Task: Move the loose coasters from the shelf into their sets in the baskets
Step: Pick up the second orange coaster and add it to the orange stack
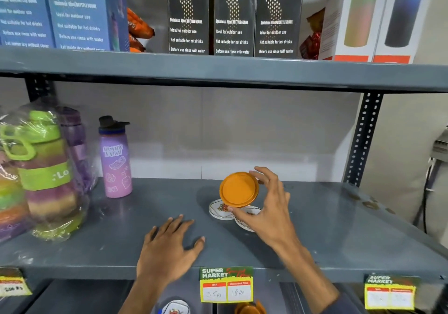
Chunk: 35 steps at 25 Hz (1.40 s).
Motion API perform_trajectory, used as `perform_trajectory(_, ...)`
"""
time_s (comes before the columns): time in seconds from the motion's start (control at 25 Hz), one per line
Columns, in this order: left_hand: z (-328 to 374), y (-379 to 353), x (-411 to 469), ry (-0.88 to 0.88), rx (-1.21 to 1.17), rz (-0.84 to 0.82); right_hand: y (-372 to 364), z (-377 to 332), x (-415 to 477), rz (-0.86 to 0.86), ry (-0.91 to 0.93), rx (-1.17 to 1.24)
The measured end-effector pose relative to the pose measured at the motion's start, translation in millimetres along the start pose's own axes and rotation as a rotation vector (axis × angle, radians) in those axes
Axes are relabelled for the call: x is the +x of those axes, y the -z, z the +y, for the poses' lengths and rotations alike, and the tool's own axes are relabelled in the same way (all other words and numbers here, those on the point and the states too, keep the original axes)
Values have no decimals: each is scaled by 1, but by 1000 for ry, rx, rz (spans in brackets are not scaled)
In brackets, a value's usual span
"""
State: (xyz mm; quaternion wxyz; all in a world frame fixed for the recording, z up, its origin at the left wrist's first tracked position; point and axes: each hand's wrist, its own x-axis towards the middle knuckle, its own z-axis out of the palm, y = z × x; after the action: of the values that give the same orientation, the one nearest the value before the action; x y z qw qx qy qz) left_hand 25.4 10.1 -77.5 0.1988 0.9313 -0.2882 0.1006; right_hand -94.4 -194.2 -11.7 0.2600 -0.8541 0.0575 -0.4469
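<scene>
My right hand (269, 207) holds a round orange coaster (238, 189) tilted upright between thumb and fingers, just above the grey shelf (327, 229). Under it two white coasters with a floral print lie flat on the shelf, one (219, 209) to the left and one (244, 219) partly hidden by my hand. My left hand (169, 248) rests flat and empty on the shelf's front, fingers spread. Below the shelf edge, a white printed coaster (175, 308) and a stack of orange coasters (249, 309) peek out; the baskets themselves are hidden.
A pink-purple bottle (116, 158) and wrapped green and purple bottles (46, 173) stand at the shelf's left. Boxed steel bottles (232, 15) fill the upper shelf. Price tags (226, 284) hang on the front edge. A perforated upright (362, 139) stands at the right.
</scene>
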Motion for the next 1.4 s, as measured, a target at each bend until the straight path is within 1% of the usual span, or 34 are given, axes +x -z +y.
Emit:
perform_trajectory(0.2,0,0,0,-16,50,-37,47,-65,-12,181,189,49)
perform_trajectory(0.36,0,1,-1,-19,40,-42,86,-115,-22,344,334,97)
perform_trajectory(0.52,0,0,-1,-24,51,-57,105,-135,-31,357,393,116)
perform_trajectory(0.6,-1,0,0,-29,49,-63,108,-135,-34,358,388,115)
perform_trajectory(0.72,-1,-1,0,-33,54,-69,109,-129,-38,352,361,177)
perform_trajectory(0.8,-2,-1,0,-36,61,-69,108,-127,-42,331,264,291)
perform_trajectory(0.84,-2,0,1,-37,62,-67,107,-128,-44,298,161,455)
perform_trajectory(0.88,-2,0,1,-40,65,-69,107,-131,-47,243,6,704)
perform_trajectory(0.96,-3,0,1,-44,75,-79,106,-137,-52,100,-420,1271)
perform_trajectory(1.0,-3,-1,1,-46,80,-81,107,-138,-54,21,-609,1482)
perform_trajectory(1.04,-3,-1,1,-46,83,-80,107,-139,-56,-55,-742,1633)
perform_trajectory(1.08,-3,-1,1,-44,84,-79,107,-139,-57,-112,-822,1722)
perform_trajectory(1.16,-2,-2,2,-37,80,-73,106,-138,-60,-147,-876,1799)
perform_trajectory(1.24,-2,-2,2,-36,76,-73,104,-137,-61,-158,-857,1807)
perform_trajectory(1.4,-3,-1,3,-42,87,-88,100,-130,-70,-176,-836,1728)
